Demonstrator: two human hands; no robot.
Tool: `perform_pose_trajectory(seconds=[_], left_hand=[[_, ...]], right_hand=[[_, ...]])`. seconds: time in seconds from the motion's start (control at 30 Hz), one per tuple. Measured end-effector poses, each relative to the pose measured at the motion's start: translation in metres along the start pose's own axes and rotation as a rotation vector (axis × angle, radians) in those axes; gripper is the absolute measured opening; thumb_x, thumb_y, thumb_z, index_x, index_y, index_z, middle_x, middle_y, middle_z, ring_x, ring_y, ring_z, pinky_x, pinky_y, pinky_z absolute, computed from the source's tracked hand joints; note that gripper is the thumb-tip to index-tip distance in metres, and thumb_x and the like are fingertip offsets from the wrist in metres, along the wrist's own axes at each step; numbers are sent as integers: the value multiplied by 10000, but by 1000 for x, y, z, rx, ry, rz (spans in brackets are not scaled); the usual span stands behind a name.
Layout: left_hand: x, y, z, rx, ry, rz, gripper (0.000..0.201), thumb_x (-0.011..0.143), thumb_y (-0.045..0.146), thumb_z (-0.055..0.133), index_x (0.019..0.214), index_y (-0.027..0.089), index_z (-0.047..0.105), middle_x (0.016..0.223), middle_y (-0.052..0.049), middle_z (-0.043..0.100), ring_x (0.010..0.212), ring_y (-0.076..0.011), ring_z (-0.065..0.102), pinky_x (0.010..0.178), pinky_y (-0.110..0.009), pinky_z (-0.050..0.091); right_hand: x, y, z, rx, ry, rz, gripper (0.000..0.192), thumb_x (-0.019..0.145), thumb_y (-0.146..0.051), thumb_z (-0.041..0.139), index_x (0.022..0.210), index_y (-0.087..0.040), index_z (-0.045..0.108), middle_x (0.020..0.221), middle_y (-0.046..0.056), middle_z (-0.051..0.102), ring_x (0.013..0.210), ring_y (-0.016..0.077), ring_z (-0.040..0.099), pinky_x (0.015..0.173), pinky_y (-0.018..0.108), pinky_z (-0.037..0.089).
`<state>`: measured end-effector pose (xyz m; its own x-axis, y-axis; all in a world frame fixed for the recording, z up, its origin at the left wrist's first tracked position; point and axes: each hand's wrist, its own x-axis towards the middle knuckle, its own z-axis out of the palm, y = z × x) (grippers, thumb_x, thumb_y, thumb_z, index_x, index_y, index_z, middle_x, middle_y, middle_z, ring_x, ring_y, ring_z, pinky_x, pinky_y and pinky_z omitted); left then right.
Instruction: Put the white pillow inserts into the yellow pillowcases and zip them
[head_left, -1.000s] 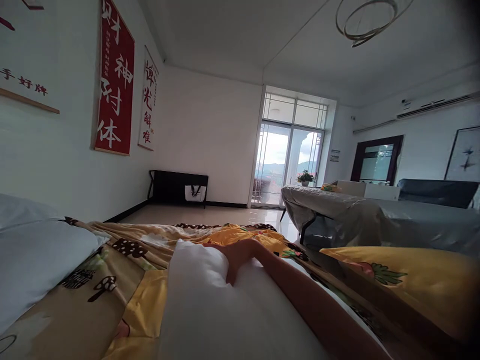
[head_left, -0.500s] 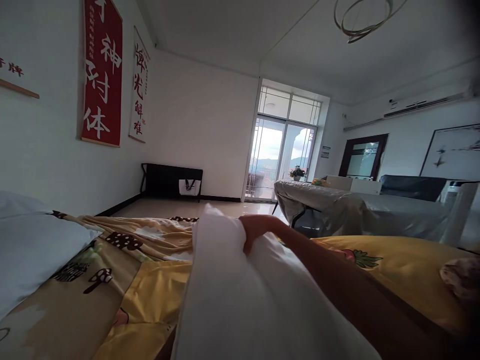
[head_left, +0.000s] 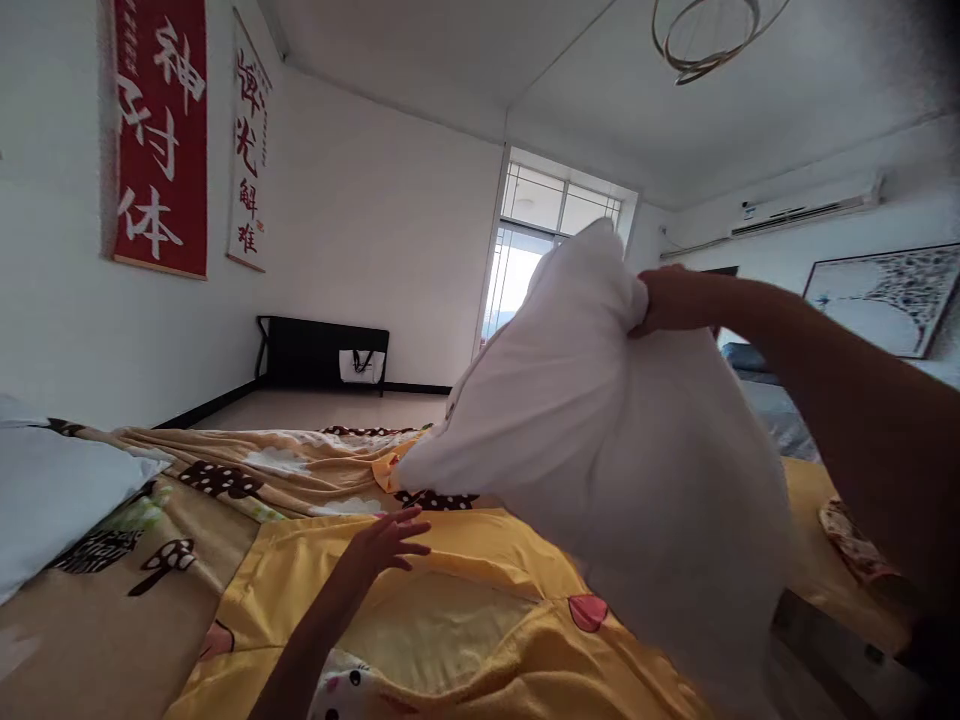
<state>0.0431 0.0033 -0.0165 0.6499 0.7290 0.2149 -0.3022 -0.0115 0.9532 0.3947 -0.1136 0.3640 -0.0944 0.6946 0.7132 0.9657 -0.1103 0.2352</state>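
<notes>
A white pillow [head_left: 570,400] hangs raised and tilted on the right, its edge gathered in the closed fingers of my right hand [head_left: 667,298]. Its lower part hangs over a yellow pillowcase-like cloth [head_left: 465,640] with printed cartoon figures, spread on the bed. Just above that yellow cloth, my left hand [head_left: 390,540] is held with fingers spread and holds nothing. A beige blanket [head_left: 97,640] with mushroom prints lies under and around the yellow cloth.
Another white pillow [head_left: 60,490] lies at the left. Beyond the bed stands a black folded piece of furniture [head_left: 315,352] with a white bag [head_left: 361,366] against it. A covered table [head_left: 780,415] is partly hidden at the right.
My right hand has lifted the white pillow up and to the right, uncovering the yellow cloth. My left hand, hidden before, now shows open. The view has shifted slightly right.
</notes>
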Motion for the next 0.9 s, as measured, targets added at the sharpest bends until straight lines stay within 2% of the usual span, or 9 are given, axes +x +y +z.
perform_pose_trajectory(seconds=[0.1,0.23,0.33,0.43,0.53,0.6,0.7,0.8,0.9], left_hand=[[-6,3,-4,-58,70,56,544,747,543,624,1140,168,606,1202,-181,618,972,-304,642,735,-334,480],[-13,12,-3,-102,196,102,446,777,469,610,1106,168,610,1198,-158,625,1013,-278,621,737,-302,472],[-17,15,2,-116,222,115,417,779,459,600,1093,185,608,1211,-136,618,1046,-272,600,739,-305,472],[-19,15,8,-74,194,131,458,761,484,611,1110,188,600,1224,-141,607,1058,-285,585,761,-321,467],[-20,16,17,-47,190,221,627,746,549,607,1273,233,488,1342,-138,512,1159,-299,521,817,-335,463],[-20,16,25,-44,208,335,870,704,647,601,1422,300,252,1477,-121,332,1281,-303,409,932,-374,430],[-22,15,40,117,204,436,1196,557,751,647,1471,283,33,1555,-118,82,1399,-329,184,1118,-441,231],[-27,13,53,348,176,289,1303,494,608,786,1476,204,32,1545,-149,107,1409,-339,132,1156,-459,125],[-27,7,55,394,213,185,1280,539,406,818,1471,192,-33,1494,-161,265,1345,-311,314,1127,-445,232]], right_hand=[[3,5,-20,-215,-92,-47,289,664,-261,739,528,-170,501,515,-33,456,725,256,603,817,538,372],[0,-10,-19,-415,-50,-87,354,674,-163,689,497,-194,384,490,-38,367,691,257,592,798,525,369],[-5,-23,-7,-520,-55,-163,340,688,-109,626,474,-196,376,496,-1,450,637,214,575,792,472,373],[-10,-33,6,-594,-110,-179,191,719,-99,526,537,-155,509,597,54,591,640,182,584,813,412,350],[-19,-46,26,-622,-150,-207,212,750,-104,426,649,-75,610,695,104,654,682,170,603,817,372,316],[-33,-63,48,-596,-189,-292,189,730,-103,455,672,-75,633,725,127,672,685,187,600,801,368,307],[-62,-99,90,-466,-256,-488,169,705,-101,479,671,-113,644,723,134,670,675,211,579,781,377,293],[-91,-133,125,-293,-290,-609,168,692,-86,469,661,-141,624,686,110,646,681,205,562,773,373,272],[-105,-158,142,-189,-287,-646,143,709,-102,473,725,-150,607,711,101,633,725,214,556,758,369,269]])
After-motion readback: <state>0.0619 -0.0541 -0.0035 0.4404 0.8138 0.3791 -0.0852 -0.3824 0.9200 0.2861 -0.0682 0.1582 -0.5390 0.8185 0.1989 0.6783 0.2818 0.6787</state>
